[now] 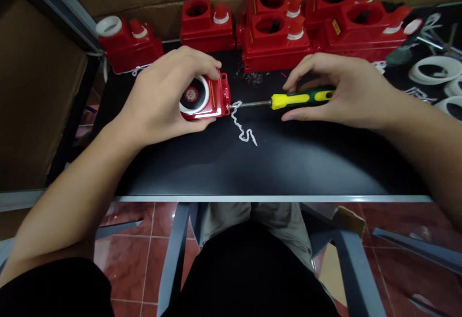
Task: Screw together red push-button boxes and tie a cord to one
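Note:
My left hand (164, 93) is wrapped around a small red housing (216, 96) lying on the black tabletop, with a white ring (206, 96) around its dark round opening. A toothed red disc (191, 94) shows inside the ring. In my right hand (335, 90) is a yellow and dark green screwdriver (288, 100), held level, the handle's end against the palm and the fingers loosely around it. Its metal shaft points left, the tip meeting the housing's right end. A thin white chain or cord (240, 129) trails from that end over the table.
Several red housings (276, 57) stand along the cardboard at the back, and another one (132, 49) at the back left. White rings (435, 71) and loose parts lie at the right. Small dark shavings (254, 77) dot the tabletop. A metal strip (274, 198) edges the table's front.

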The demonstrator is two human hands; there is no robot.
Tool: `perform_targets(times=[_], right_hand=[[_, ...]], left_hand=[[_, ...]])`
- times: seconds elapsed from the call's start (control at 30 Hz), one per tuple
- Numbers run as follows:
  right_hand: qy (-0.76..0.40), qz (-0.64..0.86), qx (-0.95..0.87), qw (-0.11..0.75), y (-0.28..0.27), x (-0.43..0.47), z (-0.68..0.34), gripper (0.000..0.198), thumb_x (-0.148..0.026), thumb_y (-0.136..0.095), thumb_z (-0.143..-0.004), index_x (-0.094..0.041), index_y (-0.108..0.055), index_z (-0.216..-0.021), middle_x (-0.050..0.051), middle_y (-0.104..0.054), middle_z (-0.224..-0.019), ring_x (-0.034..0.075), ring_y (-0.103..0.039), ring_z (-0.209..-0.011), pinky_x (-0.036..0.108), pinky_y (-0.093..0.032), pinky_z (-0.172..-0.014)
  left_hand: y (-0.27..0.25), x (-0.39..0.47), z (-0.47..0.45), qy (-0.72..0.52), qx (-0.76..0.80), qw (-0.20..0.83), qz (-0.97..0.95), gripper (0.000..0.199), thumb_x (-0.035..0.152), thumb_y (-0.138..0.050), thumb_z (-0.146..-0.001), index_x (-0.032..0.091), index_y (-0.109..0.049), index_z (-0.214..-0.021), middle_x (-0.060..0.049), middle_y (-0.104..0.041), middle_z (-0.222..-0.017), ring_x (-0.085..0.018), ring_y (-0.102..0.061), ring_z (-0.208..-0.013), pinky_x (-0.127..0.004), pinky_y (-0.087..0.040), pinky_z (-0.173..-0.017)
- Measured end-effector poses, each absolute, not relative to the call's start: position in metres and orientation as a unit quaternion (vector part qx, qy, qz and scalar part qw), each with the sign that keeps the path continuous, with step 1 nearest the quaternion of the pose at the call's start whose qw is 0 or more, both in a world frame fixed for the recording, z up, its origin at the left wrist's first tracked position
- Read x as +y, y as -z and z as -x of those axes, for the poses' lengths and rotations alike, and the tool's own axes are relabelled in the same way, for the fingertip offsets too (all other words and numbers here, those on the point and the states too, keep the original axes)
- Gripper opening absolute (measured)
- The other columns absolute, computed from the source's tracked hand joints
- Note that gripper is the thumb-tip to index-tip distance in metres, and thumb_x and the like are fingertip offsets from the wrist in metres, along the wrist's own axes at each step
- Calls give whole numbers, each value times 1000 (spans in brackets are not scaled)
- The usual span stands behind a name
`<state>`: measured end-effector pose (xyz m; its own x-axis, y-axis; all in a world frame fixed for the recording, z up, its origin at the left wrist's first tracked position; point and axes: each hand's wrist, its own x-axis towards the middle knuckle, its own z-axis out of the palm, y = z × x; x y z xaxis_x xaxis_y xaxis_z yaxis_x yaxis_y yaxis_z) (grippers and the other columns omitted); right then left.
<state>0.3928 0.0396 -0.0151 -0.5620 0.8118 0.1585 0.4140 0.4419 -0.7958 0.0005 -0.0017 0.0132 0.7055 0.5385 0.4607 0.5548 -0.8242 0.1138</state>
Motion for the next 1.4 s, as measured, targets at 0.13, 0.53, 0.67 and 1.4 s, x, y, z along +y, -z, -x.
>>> perform_targets(times=[0.13,0.53,0.67,1.4], right_hand=[[-355,365,-815,277,14,36,-394,41,-56,-105,-86,-32,-77,-104,8,-80,-119,27,-79,-105,49,-76,-104],[-314,386,-825,269,1,27,-393,39,-66,-101,-93,-32,-87,-104,5,-89,-108,27,-84,-97,50,-72,-95],[-355,399,-807,252,2,26,-392,51,-77,-99,-93,-29,-90,-109,6,-87,-92,22,-79,-76,48,-71,-84],[-314,390,-816,290,-1,25,-391,51,-76,-105,-85,-31,-87,-101,7,-89,-115,30,-84,-104,57,-74,-104]], left_hand=[[-12,-3,-1,239,-311,2,920,53,45,-89,-108,39,-66,-156,-7,-81,-166,-40,-81,-147,-69,-68,-122],[-13,-3,1,248,-311,-9,918,55,46,-92,-106,36,-68,-155,-7,-80,-166,-41,-80,-145,-68,-66,-124],[-14,-5,0,252,-310,-16,917,55,45,-92,-106,37,-68,-155,-6,-81,-166,-42,-80,-146,-68,-64,-124],[-15,-7,-5,251,-325,-28,911,49,49,-90,-106,37,-67,-148,-4,-81,-164,-40,-81,-148,-66,-66,-126]])
